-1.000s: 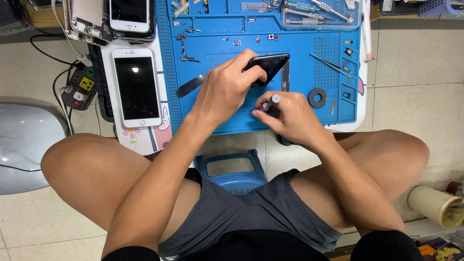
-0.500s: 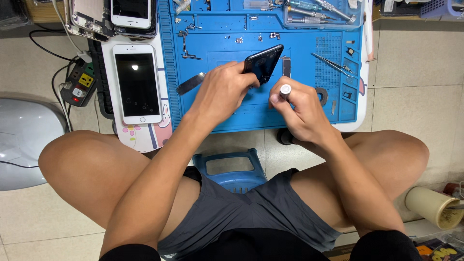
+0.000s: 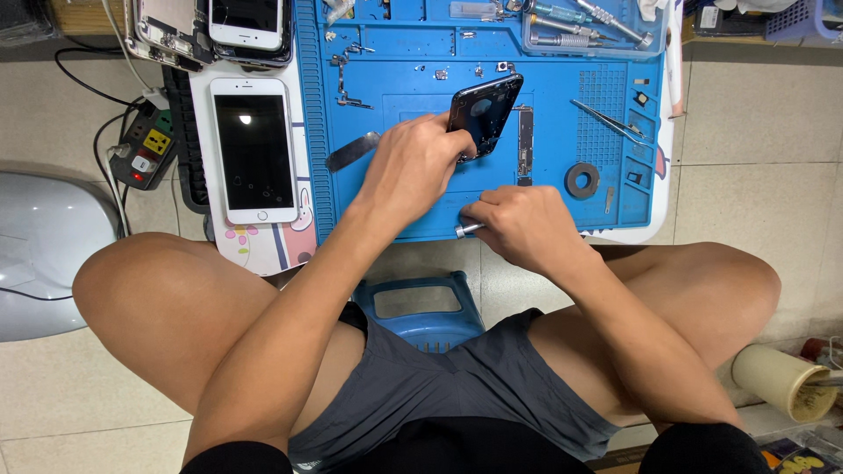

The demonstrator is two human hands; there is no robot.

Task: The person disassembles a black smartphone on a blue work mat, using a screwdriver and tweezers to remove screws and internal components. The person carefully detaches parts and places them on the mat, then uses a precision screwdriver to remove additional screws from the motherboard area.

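Your left hand (image 3: 411,167) grips the dark phone housing (image 3: 485,112), covering its lower end; your right hand (image 3: 525,226) closes round a screwdriver (image 3: 468,230), only its silver end visible.

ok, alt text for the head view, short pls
Seen from above, a seated person's left hand tilts a dark phone shell over a blue work mat, while the right hand holds a small silver-tipped tool at the mat's near edge. A white phone lies left of the mat; tweezers right.
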